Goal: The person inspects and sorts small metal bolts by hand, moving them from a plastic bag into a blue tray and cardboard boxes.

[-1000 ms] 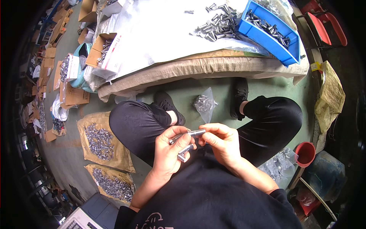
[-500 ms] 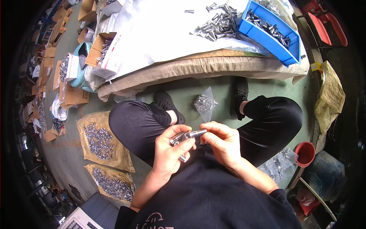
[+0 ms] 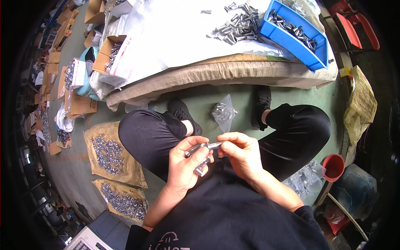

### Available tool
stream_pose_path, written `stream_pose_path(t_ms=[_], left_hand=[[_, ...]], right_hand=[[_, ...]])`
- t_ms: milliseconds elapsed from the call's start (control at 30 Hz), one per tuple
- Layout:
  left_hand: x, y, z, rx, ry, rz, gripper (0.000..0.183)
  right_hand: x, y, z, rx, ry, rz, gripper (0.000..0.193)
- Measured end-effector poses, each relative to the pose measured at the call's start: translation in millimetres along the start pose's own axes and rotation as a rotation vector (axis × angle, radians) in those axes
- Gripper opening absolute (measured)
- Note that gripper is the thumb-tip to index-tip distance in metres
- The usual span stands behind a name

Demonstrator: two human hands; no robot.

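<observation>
Metal part (image 3: pixel 215 145) btwn both hands, just ahead of dark top (image 3: pixel 233 200).
L hand (image 3: pixel 179 162): fingers closed round more metal pcs (image 3: pixel 201 168) + part's left end. R hand (image 3: pixel 242 153): fingers pinch right end. Long axis approx. L–R; neither hand nearer.

Both hands (image 3: pixel 180 161) (image 3: pixel 245 156) close together, fingers (image 3: pixel 238 137) curled inward

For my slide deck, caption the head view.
Left hand and right hand hold metal parts near a covered table with a blue bin.
</observation>
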State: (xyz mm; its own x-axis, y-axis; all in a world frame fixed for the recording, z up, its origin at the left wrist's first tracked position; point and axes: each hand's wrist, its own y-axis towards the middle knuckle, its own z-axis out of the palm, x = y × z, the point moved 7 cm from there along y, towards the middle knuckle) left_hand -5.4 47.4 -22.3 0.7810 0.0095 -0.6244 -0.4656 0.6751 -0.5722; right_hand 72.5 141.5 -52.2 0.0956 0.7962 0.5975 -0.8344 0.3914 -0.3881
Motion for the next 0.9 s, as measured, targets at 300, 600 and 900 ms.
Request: stream_pose_path(t_ms=[300,600,900], left_hand=[[1.1,6.2,-4.6,-0.100,-0.071,-0.010,0.023],[-0.1,8.3,-7.8,-0.159,0.237,0.198,0.025],[7.5,4.4,-1.3,0.044,-0.040,-0.044,0.019]], right_hand=[[7.2,0.2,17.6,0.103,0.107,0.118,0.015],[29.7,-15.8,61.4,0.218,-1.338,-0.688,0.031],[10.0,-4.4,9.6,-0.009,-0.082,0.029,0.023]])
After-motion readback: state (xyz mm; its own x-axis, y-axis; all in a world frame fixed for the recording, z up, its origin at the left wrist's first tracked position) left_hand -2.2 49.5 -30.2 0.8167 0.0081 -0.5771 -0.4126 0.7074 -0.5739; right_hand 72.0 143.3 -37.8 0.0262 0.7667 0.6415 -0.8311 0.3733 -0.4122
